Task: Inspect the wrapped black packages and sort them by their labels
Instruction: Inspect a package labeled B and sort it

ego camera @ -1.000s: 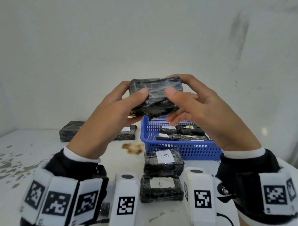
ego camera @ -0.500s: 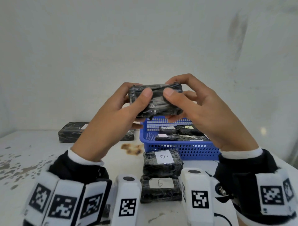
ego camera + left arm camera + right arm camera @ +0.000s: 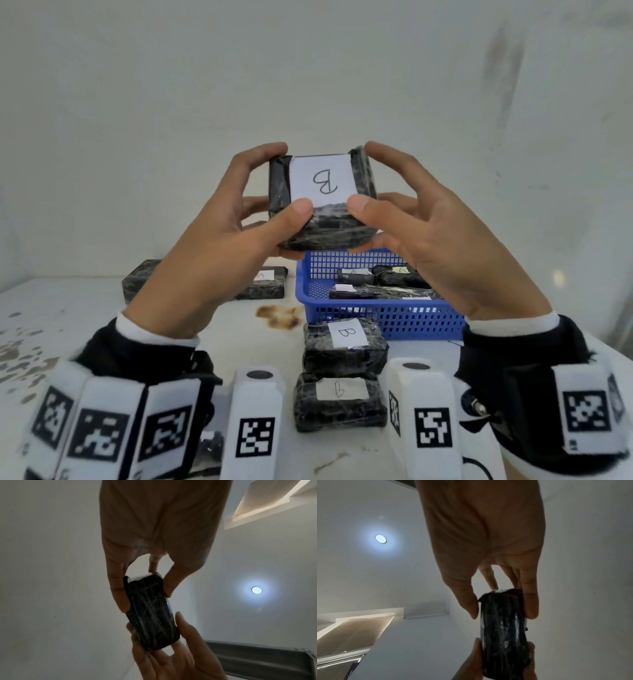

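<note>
Both hands hold one wrapped black package (image 3: 322, 226) up above the table. Its white label (image 3: 322, 180), marked B upside down, faces me. My left hand (image 3: 219, 240) grips its left end between thumb and fingers, and my right hand (image 3: 421, 236) grips the right end the same way. The wrist views show that package (image 3: 150, 614) (image 3: 503, 632) end-on, pinched from both sides. Two more black packages (image 3: 344, 346) (image 3: 339, 401) with white labels lie in a row near me. The farther one reads B.
A blue basket (image 3: 376, 315) behind the row holds several labelled black packages. Two other packages, one (image 3: 265, 282) labelled A, lie at the back left. The white table (image 3: 68, 329) has brown stains at its left and middle. A white wall stands close behind.
Both hands have turned the package over: its bare black side faced me before, and now its white label marked B does. The package stays at about the same height.
</note>
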Available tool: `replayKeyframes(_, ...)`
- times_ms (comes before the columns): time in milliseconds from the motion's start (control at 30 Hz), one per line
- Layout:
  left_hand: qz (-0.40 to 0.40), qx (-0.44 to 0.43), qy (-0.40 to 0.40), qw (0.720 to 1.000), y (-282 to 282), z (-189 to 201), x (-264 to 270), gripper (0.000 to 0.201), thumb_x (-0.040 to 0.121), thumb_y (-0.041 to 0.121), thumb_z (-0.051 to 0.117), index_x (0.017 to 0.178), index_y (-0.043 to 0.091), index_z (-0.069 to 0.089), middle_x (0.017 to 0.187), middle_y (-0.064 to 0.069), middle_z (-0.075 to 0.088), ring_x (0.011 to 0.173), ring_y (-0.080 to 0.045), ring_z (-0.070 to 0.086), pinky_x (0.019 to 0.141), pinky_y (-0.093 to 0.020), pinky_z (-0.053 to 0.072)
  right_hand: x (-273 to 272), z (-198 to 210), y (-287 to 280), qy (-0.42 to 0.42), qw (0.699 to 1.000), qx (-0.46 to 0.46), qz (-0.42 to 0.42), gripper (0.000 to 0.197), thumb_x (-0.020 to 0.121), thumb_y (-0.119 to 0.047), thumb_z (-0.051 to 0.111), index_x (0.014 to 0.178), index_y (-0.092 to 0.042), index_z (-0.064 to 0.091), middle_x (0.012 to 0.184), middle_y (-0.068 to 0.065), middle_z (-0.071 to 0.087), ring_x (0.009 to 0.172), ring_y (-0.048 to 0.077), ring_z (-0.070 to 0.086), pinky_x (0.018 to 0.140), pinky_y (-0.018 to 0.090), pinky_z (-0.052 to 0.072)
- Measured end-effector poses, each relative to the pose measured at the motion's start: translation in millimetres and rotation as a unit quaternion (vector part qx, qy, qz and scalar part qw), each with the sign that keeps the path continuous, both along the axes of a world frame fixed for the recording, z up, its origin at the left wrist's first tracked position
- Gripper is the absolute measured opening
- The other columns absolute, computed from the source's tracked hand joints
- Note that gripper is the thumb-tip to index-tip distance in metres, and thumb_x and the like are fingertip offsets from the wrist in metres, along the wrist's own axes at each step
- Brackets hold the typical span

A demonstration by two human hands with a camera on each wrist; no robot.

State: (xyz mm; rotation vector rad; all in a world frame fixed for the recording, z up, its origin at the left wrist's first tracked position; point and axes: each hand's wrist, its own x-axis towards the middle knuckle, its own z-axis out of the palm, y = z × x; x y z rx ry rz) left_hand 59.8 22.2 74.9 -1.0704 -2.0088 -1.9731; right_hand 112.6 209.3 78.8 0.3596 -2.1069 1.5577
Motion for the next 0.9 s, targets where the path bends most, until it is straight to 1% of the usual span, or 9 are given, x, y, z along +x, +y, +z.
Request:
replayKeyframes(67,0.004,-0.002,-0.004,1.0,0.6,-0.8,-1.9,0.063,0.076,0.037,0.077,0.13,0.046,0.047,0.112,-0.006,0.071,0.091,-0.021,0.073,0.081,-0.037,0.058,2.8,1.1,-2.6,0.005,1.0,0.025,-0.003,0.063,0.089,-0.024,0.073,0.142,-0.044,0.044,0.108,0.004,0.076,0.088,0.021,0.076,0.089,0.032,0.058)
replayKeyframes(200,0.015,-0.007,-0.009,1.0,1.0,-2.4,-5.2,0.06,0.077,0.036,0.076,0.13,0.042,0.049,0.113,-0.004,0.071,0.09,-0.022,0.073,0.083,-0.043,0.058,4.7,1.9,-6.1,0.017,0.998,0.051,-0.016,0.062,0.086,-0.028,0.074,0.138,-0.05,0.046,0.107,0.004,0.073,0.086,0.018,0.076,0.085,0.029,0.059)
replayKeyframes(267,0.018,-0.011,-0.006,1.0,2.7,-2.5,-3.1,0.058,0.077,0.041,0.076,0.129,0.04,0.05,0.112,-0.005,0.07,0.087,-0.022,0.074,0.08,-0.042,0.059,4.6,1.6,-6.3,0.016,0.999,0.043,-0.018,0.061,0.083,-0.027,0.077,0.133,-0.049,0.049,0.104,0.005,0.073,0.085,0.019,0.076,0.078,0.025,0.059)
replayKeyframes(400,0.029,-0.014,0.001,0.999,5.8,-3.3,0.1,0.046,0.081,0.033,0.067,0.124,0.037,0.053,0.108,-0.004,0.069,0.077,-0.017,0.073,0.069,-0.034,0.061,4.5,1.3,-7.3,0.014,0.999,0.025,-0.018,0.053,0.082,-0.023,0.077,0.125,-0.044,0.054,0.094,0.004,0.071,0.083,0.02,0.075,0.07,0.024,0.057)
replayKeyframes(567,0.045,-0.021,-0.001,0.999,7.5,-4.0,0.0,0.038,0.083,0.033,0.066,0.119,0.036,0.054,0.099,-0.004,0.068,0.064,-0.011,0.069,0.06,-0.031,0.06,2.1,0.3,-7.9,0.018,0.998,0.042,-0.035,0.041,0.085,-0.029,0.075,0.119,-0.044,0.057,0.086,-0.002,0.068,0.082,0.026,0.074,0.07,0.027,0.06)
replayKeyframes(633,0.047,-0.021,-0.003,0.999,7.3,-3.6,0.5,0.039,0.079,0.041,0.064,0.116,0.035,0.056,0.097,-0.005,0.07,0.064,-0.013,0.07,0.058,-0.032,0.059,1.5,0.0,-8.1,0.018,0.998,0.043,-0.039,0.036,0.086,-0.03,0.074,0.116,-0.043,0.059,0.085,0.0,0.069,0.082,0.028,0.074,0.071,0.028,0.061)
replayKeyframes(700,0.046,-0.015,-0.004,0.999,6.8,-3.6,-0.2,0.032,0.083,0.04,0.063,0.114,0.032,0.057,0.096,-0.007,0.071,0.066,-0.016,0.071,0.057,-0.033,0.059,1.5,0.1,-8.2,0.016,0.998,0.043,-0.037,0.032,0.088,-0.029,0.073,0.114,-0.041,0.06,0.086,0.003,0.071,0.082,0.029,0.074,0.07,0.027,0.06)
replayKeyframes(767,0.045,-0.01,-0.009,0.999,6.5,-3.6,-0.8,0.025,0.087,0.036,0.061,0.111,0.03,0.058,0.093,-0.009,0.071,0.066,-0.016,0.071,0.056,-0.034,0.058,1.4,-0.1,-7.9,0.016,0.998,0.04,-0.037,0.027,0.089,-0.03,0.071,0.113,-0.04,0.061,0.087,0.008,0.073,0.083,0.031,0.074,0.073,0.035,0.062)
replayKeyframes(900,0.044,0.001,-0.027,0.999,8.0,-2.7,1.3,0.015,0.091,0.036,0.057,0.103,0.027,0.059,0.083,-0.01,0.069,0.057,-0.011,0.066,0.052,-0.034,0.058,1.8,-0.6,-7.9,0.024,0.998,0.043,-0.041,0.018,0.09,-0.036,0.068,0.107,-0.039,0.063,0.09,0.019,0.074,0.089,0.046,0.068,0.081,0.056,0.059)
